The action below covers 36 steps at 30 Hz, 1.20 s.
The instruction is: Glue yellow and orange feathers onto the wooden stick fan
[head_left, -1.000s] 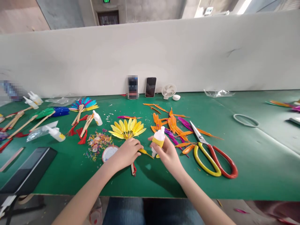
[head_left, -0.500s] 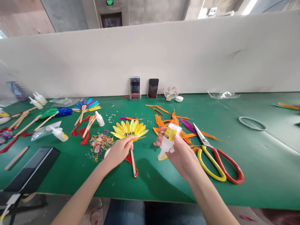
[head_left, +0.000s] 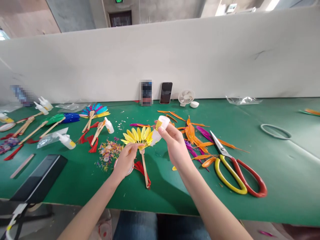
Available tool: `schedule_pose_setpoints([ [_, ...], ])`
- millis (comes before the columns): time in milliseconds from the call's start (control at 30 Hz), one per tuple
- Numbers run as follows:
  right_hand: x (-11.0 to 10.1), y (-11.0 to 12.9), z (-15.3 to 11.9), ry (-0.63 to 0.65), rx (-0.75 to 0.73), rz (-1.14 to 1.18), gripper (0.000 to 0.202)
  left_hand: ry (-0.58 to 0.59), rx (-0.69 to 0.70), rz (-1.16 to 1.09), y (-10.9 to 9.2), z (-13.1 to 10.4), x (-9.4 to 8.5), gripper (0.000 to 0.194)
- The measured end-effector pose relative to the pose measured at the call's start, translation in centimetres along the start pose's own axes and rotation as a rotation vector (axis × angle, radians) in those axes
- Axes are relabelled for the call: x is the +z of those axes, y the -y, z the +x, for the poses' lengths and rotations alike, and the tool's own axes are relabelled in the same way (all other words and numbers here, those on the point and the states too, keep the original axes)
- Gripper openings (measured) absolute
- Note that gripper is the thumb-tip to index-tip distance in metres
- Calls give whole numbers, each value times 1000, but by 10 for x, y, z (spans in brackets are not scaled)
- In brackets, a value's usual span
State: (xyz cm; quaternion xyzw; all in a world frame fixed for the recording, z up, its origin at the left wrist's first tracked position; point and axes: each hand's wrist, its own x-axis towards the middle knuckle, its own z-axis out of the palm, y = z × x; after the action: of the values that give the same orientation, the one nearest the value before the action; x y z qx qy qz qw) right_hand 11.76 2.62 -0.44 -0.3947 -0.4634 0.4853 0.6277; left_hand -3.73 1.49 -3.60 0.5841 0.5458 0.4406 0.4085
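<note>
A small fan of yellow feathers (head_left: 138,136) on a wooden stick with a red tassel lies on the green table (head_left: 175,190). My left hand (head_left: 125,160) rests on the table with its fingertips pressing the fan's base. My right hand (head_left: 175,145) grips a white glue bottle (head_left: 160,128) with a yellow label, tipped nozzle-down at the fan's right edge. Loose orange and purple feathers (head_left: 193,136) lie just right of my right hand.
Large scissors (head_left: 232,166) with yellow and red handles lie at the right. Finished feather fans (head_left: 93,111), more glue bottles (head_left: 66,141), sequin scraps (head_left: 108,151) and a black device (head_left: 38,178) fill the left. Two phones (head_left: 166,93), a mini fan (head_left: 186,97) and a ring (head_left: 275,131) sit farther back.
My right hand lifted the glue bottle from the table, turned it over and brought its nozzle up to the yellow fan. My left hand slid up to the fan's base.
</note>
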Motion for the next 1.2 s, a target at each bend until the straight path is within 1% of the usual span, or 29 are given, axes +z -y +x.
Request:
schedule_pose_setpoints([
  [100, 2, -8, 1, -20, -11, -2, 23, 11, -36, -9, 1, 0, 2, 23],
  [167, 3, -13, 0, -19, -14, 8, 25, 20, -59, -62, 2, 0, 4, 18],
  [233, 3, -15, -1, -10, -10, 13, 26, 46, -65, -121, 2, -1, 5, 19],
  [467, 3, -19, -1, -57, -19, 21, 20, 161, -96, -217, 5, -2, 7, 18],
  [700, 3, -24, 3, -90, 4, 9, 19, 235, -125, -314, 11, -2, 9, 11],
  [1067, 5, -29, 3, -129, 56, 50, 20, 246, -239, -423, 0, -3, 9, 13],
  [1200, 7, -31, 3, -153, 77, 78, 18, 277, -276, -447, -4, -4, 8, 13],
])
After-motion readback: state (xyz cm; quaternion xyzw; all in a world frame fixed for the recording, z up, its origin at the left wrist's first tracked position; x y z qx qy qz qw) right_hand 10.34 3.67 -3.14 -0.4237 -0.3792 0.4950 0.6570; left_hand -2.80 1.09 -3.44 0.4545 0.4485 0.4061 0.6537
